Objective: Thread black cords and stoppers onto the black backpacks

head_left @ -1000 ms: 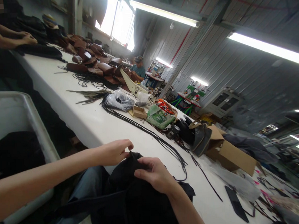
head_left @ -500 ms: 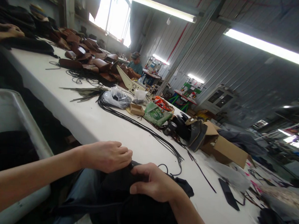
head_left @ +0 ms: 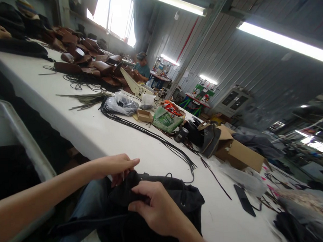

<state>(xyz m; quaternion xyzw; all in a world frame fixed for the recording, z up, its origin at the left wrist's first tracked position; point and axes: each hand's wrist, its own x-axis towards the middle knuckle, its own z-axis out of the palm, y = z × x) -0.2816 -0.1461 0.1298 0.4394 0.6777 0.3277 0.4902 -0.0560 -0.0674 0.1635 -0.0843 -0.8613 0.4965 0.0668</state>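
A black fabric bag (head_left: 185, 197) with metal eyelets and a thin black cord lies at the near table edge and over my lap. My left hand (head_left: 117, 167) is at its upper left edge, fingers curled behind the fabric and thumb pointing right. Just to the right, my right hand (head_left: 153, 204) pinches the bag's top edge between thumb and fingers. A black strap (head_left: 93, 222) runs left from the bag across my jeans.
On the white table (head_left: 119, 137) lie long black cords (head_left: 151, 134), a green bag (head_left: 166, 119), an open cardboard box (head_left: 241, 154) and brown leather pieces (head_left: 101, 66). A white bin (head_left: 29, 138) stands left. A person (head_left: 141, 68) sits farther back.
My left hand has turned, its fingers now behind the fabric. The right hand has shifted slightly left, and more of the bag's eyeleted edge shows on the table. The view has shifted a little.
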